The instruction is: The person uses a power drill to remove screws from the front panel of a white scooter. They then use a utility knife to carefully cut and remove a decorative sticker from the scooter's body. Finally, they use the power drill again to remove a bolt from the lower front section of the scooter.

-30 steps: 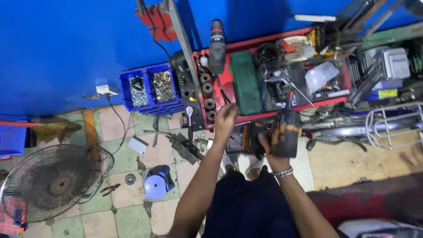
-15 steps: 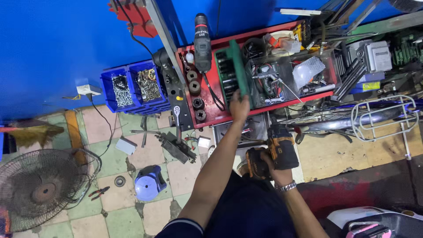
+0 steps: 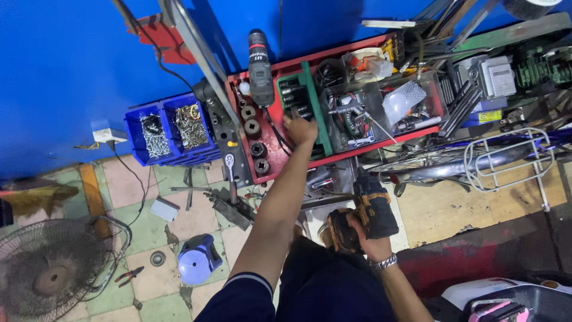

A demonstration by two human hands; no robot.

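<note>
Head view: the left hand (image 3: 301, 129) reaches out to twelve o'clock, fingers curled down onto the green socket case (image 3: 301, 107) that lies open in the red tray (image 3: 357, 147); whether it already pinches a socket I cannot tell. The right hand (image 3: 364, 241), at about five o'clock from the left hand, is wrapped tight around the grip of a yellow and black drill (image 3: 364, 214), held low near the body.

To pick well here, I judge the left hand should settle on one socket and lift it straight up out of its slot, while the drill stays steady and pointed away from the tray.

Counted: two hands, one held drill, one second dark drill (image 3: 260, 67) lying at eleven o'clock on the tray, four loose large sockets (image 3: 255, 138) in a row, two blue bins (image 3: 173, 126) of screws, one fan (image 3: 53, 271) at eight o'clock on the floor.
</note>
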